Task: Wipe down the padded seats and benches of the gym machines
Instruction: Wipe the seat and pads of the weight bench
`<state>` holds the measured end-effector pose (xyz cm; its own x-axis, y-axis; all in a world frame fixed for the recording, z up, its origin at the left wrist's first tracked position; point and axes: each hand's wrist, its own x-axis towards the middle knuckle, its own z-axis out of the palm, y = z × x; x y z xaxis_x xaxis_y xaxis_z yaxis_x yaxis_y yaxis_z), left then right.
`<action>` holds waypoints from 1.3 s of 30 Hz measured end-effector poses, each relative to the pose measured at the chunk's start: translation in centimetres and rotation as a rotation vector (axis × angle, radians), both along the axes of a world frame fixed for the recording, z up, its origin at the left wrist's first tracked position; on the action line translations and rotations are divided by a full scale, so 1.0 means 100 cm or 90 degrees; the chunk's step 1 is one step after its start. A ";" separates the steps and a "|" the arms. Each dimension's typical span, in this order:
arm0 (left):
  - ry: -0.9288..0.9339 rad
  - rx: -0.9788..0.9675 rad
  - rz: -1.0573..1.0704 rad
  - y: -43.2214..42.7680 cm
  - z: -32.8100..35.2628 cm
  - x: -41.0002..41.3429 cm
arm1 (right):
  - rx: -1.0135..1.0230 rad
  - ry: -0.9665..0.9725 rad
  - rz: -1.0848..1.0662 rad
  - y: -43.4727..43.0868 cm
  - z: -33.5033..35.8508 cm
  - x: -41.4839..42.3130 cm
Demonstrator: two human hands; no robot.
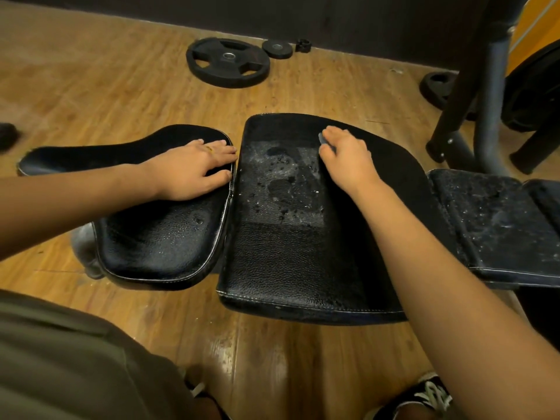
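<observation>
Two hands rest on cushions: left hand point(194, 171) spread flat on the rounded black leather seat pad point(157, 237); right hand point(348, 159), on the adjacent droplet-speckled black rectangular bench pad point(288, 268), curls round a small grey item point(321, 137).

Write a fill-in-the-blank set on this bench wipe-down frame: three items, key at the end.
1. The left hand rests flat on the seat pad and wears a ___ on one finger.
2. The right hand grips a dark cloth on the back pad; the wet droplets lie to the ___ of that hand.
3. The large weight plate lies flat on the ___ floor.
Missing words: ring; left; wooden.
</observation>
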<state>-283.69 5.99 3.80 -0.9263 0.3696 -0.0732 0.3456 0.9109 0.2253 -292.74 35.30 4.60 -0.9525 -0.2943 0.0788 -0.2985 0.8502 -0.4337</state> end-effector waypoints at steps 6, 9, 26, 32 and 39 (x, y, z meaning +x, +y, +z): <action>0.023 0.013 -0.006 -0.002 -0.005 -0.003 | -0.070 -0.013 0.017 0.019 0.001 0.122; 0.024 0.008 -0.008 -0.001 -0.006 -0.004 | -0.077 -0.035 0.032 0.032 -0.001 0.160; -0.002 -0.019 -0.002 0.000 -0.003 -0.002 | -0.046 -0.095 0.270 0.060 0.008 0.160; 0.005 -0.001 -0.011 -0.001 -0.004 -0.002 | -0.060 -0.022 0.208 0.060 -0.003 0.072; 0.020 -0.001 -0.013 -0.005 -0.009 -0.005 | 0.025 -0.084 0.301 0.040 0.025 -0.020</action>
<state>-284.14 5.47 2.92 -0.9207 0.3877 -0.0450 0.3703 0.9041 0.2131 -294.75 39.28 7.12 -0.7145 -0.6976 -0.0530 -0.6012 0.6510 -0.4633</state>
